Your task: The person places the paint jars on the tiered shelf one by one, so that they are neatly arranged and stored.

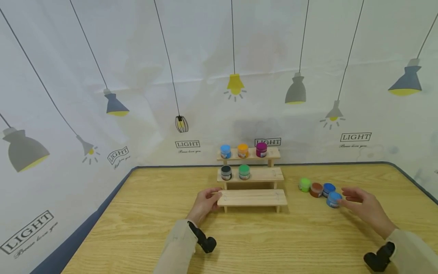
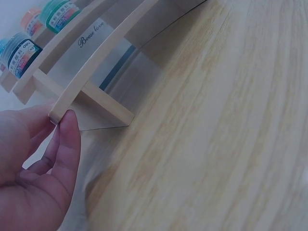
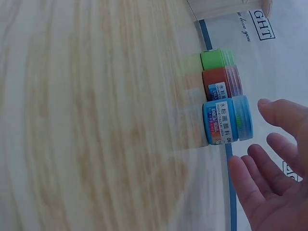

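My left hand [image 1: 205, 203] is at the left end of the wooden three-step stand [image 1: 253, 198]. In the left wrist view, thumb and fingers pinch the end of its lowest board [image 2: 77, 91]. My right hand [image 1: 364, 205] is beside a light blue paint jar [image 1: 334, 199], fingers spread around its lid side with a gap showing in the right wrist view. Behind that jar stand a dark blue jar [image 1: 329, 188], a brown jar [image 1: 316, 189] and a light green jar [image 1: 304, 185], close together on the table.
The top step carries a blue jar [image 1: 225, 151], an orange jar [image 1: 243, 151] and a purple jar [image 1: 261, 150]. On the middle step sit a black jar [image 1: 226, 172] and a green jar [image 1: 244, 172]. A lamp-printed backdrop [image 1: 205, 45] borders the wooden table [image 1: 260, 243].
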### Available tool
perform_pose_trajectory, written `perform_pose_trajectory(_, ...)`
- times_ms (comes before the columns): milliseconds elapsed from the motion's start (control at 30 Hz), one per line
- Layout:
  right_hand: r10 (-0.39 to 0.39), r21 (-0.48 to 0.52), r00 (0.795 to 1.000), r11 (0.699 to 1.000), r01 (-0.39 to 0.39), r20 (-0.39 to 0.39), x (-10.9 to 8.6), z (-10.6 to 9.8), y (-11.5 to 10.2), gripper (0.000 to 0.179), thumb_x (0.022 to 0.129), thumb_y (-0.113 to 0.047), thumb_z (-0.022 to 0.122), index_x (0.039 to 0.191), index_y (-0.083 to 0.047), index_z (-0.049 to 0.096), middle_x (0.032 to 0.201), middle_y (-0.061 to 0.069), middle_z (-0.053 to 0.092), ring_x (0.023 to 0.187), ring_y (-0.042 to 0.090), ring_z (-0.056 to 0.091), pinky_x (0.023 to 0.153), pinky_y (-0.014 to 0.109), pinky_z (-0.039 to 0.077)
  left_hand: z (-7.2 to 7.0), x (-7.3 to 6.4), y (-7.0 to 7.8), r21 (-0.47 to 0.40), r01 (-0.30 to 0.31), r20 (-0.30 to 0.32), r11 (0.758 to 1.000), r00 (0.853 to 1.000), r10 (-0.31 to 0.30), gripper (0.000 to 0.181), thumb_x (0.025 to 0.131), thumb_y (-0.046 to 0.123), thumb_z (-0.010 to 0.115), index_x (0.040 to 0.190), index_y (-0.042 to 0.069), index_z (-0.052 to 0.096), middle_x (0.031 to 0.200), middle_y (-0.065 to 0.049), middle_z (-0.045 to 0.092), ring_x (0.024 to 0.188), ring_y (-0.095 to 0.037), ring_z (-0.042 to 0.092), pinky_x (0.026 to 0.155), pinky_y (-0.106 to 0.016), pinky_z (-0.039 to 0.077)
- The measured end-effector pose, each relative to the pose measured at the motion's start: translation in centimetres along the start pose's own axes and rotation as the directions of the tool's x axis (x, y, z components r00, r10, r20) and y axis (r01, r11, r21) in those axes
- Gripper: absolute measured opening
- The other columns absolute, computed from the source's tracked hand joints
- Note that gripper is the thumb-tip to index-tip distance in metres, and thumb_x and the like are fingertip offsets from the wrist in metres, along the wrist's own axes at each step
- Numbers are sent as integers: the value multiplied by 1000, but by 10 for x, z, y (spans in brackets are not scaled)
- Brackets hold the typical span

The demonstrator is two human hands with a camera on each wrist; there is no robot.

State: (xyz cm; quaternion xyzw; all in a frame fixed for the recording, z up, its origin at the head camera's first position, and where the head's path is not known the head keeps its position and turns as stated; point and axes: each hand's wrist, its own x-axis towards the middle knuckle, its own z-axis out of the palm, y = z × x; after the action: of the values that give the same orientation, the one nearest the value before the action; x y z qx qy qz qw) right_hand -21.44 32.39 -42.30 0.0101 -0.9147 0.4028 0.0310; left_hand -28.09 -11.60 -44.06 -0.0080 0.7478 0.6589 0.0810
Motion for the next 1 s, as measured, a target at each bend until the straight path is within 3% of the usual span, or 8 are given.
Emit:
perform_pose_trajectory(233, 15, 29, 999, 999, -16, 29, 7, 5, 4, 66, 87, -34, 56, 127, 13, 33, 121, 33, 40, 100, 38, 48, 70, 32, 48, 1, 0, 2, -5, 2, -7, 1000, 1000, -2, 30, 88, 15, 55, 115, 2, 58, 88, -8, 59, 63, -9, 55, 54, -22, 47)
perform_pose_trajectory(500, 19, 22, 999, 1000, -20, 41, 11, 12, 7, 68, 85, -35, 58, 125, 15, 34, 118, 34, 42, 101, 42, 47, 74, 38, 47, 1, 0, 1, -5, 13, -9, 1000, 1000, -14, 30, 88, 16, 56, 115, 3, 58, 90, -8, 59, 65, -9, 55, 55, -22, 47)
perform_pose_trajectory(1000, -13, 18, 1000, 1000, 12, 16, 10, 14, 7, 65, 83, -34, 61, 120, 15, 39, 112, 33, 46, 97, 40, 51, 72, 36, 48, 1, 2, 0, -9, 16, -7, 1000, 1000, -17, 30, 88, 17, 56, 116, 3, 58, 90, -8, 59, 63, -9, 54, 54, -22, 46)
